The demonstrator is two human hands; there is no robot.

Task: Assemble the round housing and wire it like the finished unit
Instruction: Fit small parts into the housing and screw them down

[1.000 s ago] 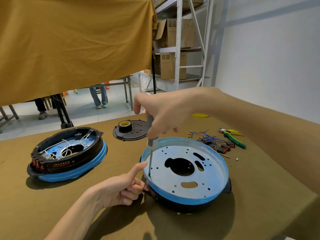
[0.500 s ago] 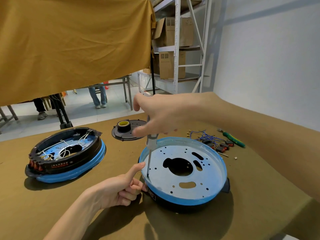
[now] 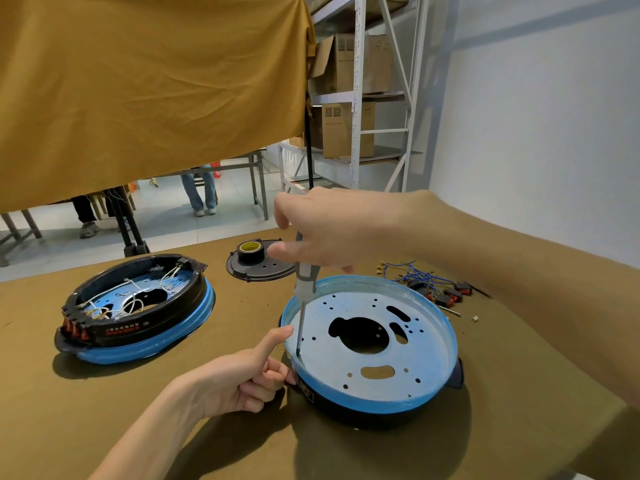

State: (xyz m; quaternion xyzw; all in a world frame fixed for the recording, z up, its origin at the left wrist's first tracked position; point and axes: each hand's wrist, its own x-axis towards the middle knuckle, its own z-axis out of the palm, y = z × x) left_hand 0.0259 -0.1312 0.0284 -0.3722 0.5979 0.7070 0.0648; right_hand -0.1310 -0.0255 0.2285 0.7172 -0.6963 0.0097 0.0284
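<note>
The right hand [image 3: 332, 230] grips a screwdriver [image 3: 304, 282] upright, its tip on the near left of the round housing [image 3: 370, 344] on the table [image 3: 104, 410]. The left hand [image 3: 242, 375], fingers curled, holds the housing's left rim. The finished unit [image 3: 135, 306] lies far left.

White wall [image 3: 536, 116], metal shelving [image 3: 360, 98] with cardboard boxes [image 3: 346, 129], mustard cloth [image 3: 149, 84], pale floor [image 3: 166, 216]

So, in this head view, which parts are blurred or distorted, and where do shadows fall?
Head view: the right hand on the screwdriver is motion-blurred; the wide lens bends the shelf rack; soft shadows lie under both the open housing and the finished unit.
</note>
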